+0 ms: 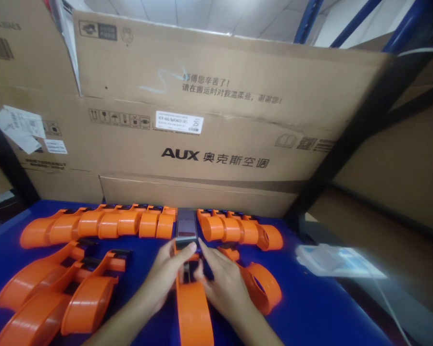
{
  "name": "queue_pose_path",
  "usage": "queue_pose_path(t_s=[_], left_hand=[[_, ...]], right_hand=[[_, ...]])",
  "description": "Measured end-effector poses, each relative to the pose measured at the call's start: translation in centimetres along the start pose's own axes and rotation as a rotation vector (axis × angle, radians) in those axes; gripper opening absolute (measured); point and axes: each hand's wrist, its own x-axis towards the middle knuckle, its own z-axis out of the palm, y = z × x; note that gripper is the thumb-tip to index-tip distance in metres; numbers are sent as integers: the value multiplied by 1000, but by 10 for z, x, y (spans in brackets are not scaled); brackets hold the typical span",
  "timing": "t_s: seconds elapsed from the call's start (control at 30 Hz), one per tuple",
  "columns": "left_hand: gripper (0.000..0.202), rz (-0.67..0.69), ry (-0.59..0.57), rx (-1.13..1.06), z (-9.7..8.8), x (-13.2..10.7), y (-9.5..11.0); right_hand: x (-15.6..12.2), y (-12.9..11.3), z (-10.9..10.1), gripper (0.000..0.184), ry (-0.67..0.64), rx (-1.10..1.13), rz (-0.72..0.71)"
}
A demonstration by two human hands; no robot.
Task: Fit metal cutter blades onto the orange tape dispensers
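Note:
Both hands are at the near end of a dark oblong piece (186, 225), on one orange plastic loop (195, 315) that looks like a tape dispenser. My left hand (171, 266) grips its upper end from the left, with the thumb laid across the top. From the right, my right hand (222, 276) closes its fingers on the same end. A small metal-looking part shows between the hands, too blurred to name. The loop hangs toward me below the fingers.
Rows of similar orange dispensers (90, 224) lie on the blue table surface (144, 254), with several more at front left (90, 305) and one at right (263, 288). A large cardboard box (216, 110) stands behind. A clear plastic case (328, 259) sits at the right edge.

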Motion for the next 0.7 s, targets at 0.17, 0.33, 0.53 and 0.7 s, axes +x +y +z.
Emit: queue_pose_path(t_s=[0.17,0.33,0.53,0.7], left_hand=[[32,9,-28,-14,3,-6,4],[30,20,-25,2,3,-8,6],[34,-8,4,103,-5,-1,1],[33,104,-2,190,-5,-1,5]], right_hand=[[-6,-4,5,58,33,-41,-15],[-9,-4,6,54,26,-50,-22],[-3,1,-1,52,19,-19,-58],[1,7,-8,40,-12,-6,-57]])
